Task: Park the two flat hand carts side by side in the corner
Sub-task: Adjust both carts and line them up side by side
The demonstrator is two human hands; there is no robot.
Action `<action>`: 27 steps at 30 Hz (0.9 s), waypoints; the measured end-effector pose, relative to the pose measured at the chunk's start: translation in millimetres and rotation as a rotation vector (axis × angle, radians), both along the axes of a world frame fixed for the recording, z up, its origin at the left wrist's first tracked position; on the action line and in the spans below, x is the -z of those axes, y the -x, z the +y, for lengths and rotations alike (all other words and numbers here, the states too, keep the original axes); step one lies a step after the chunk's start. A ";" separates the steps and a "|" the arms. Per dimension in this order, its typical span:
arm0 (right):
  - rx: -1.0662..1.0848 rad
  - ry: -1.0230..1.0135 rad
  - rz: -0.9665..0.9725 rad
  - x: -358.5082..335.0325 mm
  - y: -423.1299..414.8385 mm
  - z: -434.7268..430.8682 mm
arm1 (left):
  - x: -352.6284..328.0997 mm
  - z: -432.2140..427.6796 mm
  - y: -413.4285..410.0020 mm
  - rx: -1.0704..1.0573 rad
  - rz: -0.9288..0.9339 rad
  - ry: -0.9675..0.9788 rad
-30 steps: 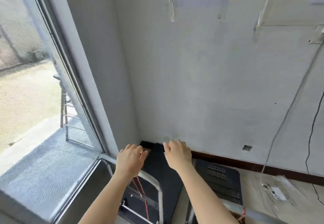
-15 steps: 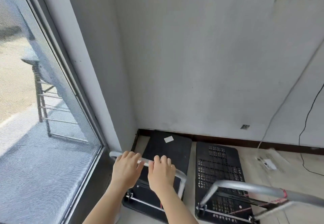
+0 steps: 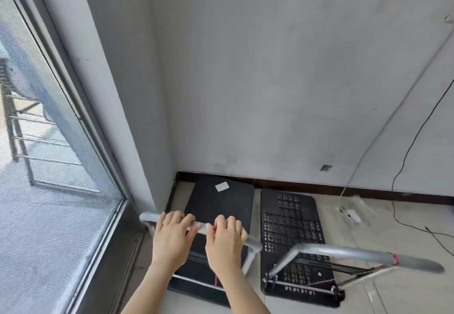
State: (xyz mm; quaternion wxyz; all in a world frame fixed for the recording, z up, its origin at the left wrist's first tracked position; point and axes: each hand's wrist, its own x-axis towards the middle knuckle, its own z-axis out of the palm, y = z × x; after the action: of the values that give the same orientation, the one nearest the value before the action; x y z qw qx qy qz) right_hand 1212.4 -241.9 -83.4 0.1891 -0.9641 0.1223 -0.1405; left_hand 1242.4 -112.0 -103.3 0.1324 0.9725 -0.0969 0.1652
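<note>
We count two flat carts side by side in the corner: the solid-deck cart (image 3: 221,205) nearest the window (image 3: 49,166), the perforated cart (image 3: 292,220) just beside it. Our two hands, left hand (image 3: 172,237) and right hand (image 3: 224,240), both curl over the one handle (image 3: 253,241) of the solid-deck cart.

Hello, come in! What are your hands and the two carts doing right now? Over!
Left hand and right hand: both grip the solid cart's handle. Solid cart in corner, perforated cart beside it. Black cable off right, clear.
</note>
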 end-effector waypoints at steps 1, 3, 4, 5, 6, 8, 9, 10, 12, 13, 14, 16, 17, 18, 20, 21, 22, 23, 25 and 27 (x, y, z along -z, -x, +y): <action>-0.011 0.004 -0.010 1.9 1.5 -3.2 | 0.8 -2.2 2.2 -0.002 -0.002 0.008; -0.032 0.016 -0.015 5.2 1.9 -10.7 | -0.7 -8.3 6.8 -0.011 0.008 0.024; -0.038 0.024 -0.014 6.1 1.5 -15.2 | -2.1 -12.3 9.2 -0.018 0.020 0.033; -0.046 0.033 -0.016 7.1 1.0 -19.5 | -2.8 -16.3 11.5 -0.023 0.026 0.039; -0.055 0.038 -0.017 8.1 0.7 -24.0 | -3.5 -20.3 13.5 -0.028 0.031 0.042; -0.076 0.030 -0.011 8.7 -0.6 -32.3 | -4.9 -27.9 14.8 -0.037 0.041 0.040; -0.084 0.020 -0.005 8.9 -1.9 -35.6 | -5.3 -30.9 14.2 -0.041 0.045 0.037; -0.091 0.009 -0.003 8.4 -3.7 -38.6 | -5.6 -33.9 13.3 -0.046 0.048 0.037; -0.106 -0.017 0.005 7.2 -7.8 -43.1 | -5.2 -38.2 10.1 -0.055 0.050 0.038; -0.119 -0.028 0.013 6.7 -10.2 -44.8 | -4.9 -40.0 8.2 -0.058 0.051 0.033; -0.134 -0.036 0.021 6.6 -12.7 -46.6 | -5.4 -41.5 5.9 -0.062 0.057 0.024; -0.154 -0.047 0.030 6.5 -17.1 -50.5 | -6.6 -44.3 1.3 -0.062 0.066 0.014; -0.156 -0.049 0.028 6.5 -18.9 -52.6 | -6.9 -46.0 -0.6 -0.062 0.064 0.016; -0.156 -0.047 0.025 6.6 -20.4 -54.7 | -7.8 -48.1 -1.7 -0.065 0.066 0.018; -0.155 -0.048 0.026 7.5 -22.9 -59.1 | -8.8 -53.4 -2.7 -0.075 0.073 0.021; -0.158 -0.053 0.028 7.9 -23.7 -61.6 | -8.8 -56.2 -3.0 -0.080 0.074 0.023; -0.163 -0.057 0.031 7.8 -24.7 -64.6 | -8.9 -58.9 -3.4 -0.085 0.077 0.028; -0.168 -0.061 0.040 7.9 -26.2 -67.8 | -9.1 -61.4 -3.9 -0.088 0.081 0.034; -0.180 -0.064 0.074 7.2 -29.1 -74.9 | -9.4 -67.3 -5.2 -0.092 0.087 0.045; -0.192 -0.054 0.095 5.7 -31.4 -81.7 | -9.6 -73.8 -6.2 -0.099 0.095 0.052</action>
State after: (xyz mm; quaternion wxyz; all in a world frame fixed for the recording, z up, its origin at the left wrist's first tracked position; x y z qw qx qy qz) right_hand 1243.8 -323.6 -89.1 0.2217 -0.9715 0.0420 -0.0728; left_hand 1248.6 -185.8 -93.8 0.1539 0.9791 -0.0377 0.1275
